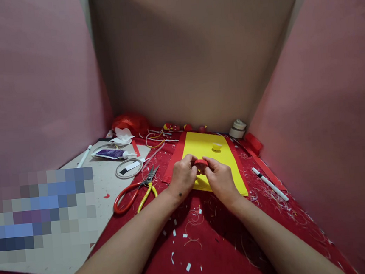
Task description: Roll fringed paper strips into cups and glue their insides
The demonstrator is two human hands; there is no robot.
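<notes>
Pinched between both hands is a small red round piece with a ridged edge (200, 165), like corrugated paper bent into a cup; its exact kind does not show. My left hand (184, 172) grips its left side, my right hand (219, 175) its right side, fingers closed. Both hands are over yellow corrugated sheets (202, 146) lying on red corrugated sheets (176, 163). Beyond them a small yellow cup-shaped piece (217, 146) rests on the yellow sheet. Red-handled scissors (128, 195) and yellow-handled pliers (148, 193) lie left of my left hand.
On a grey board (62, 258) at left are a purple-and-white glue tube (110, 154), a coiled strip (121, 170) and a white pen (84, 156). Another pen (269, 184) lies right. Small red-yellow figures (172, 127) and a white roll (237, 128) stand at the back. Paper scraps litter the red cloth (181, 269).
</notes>
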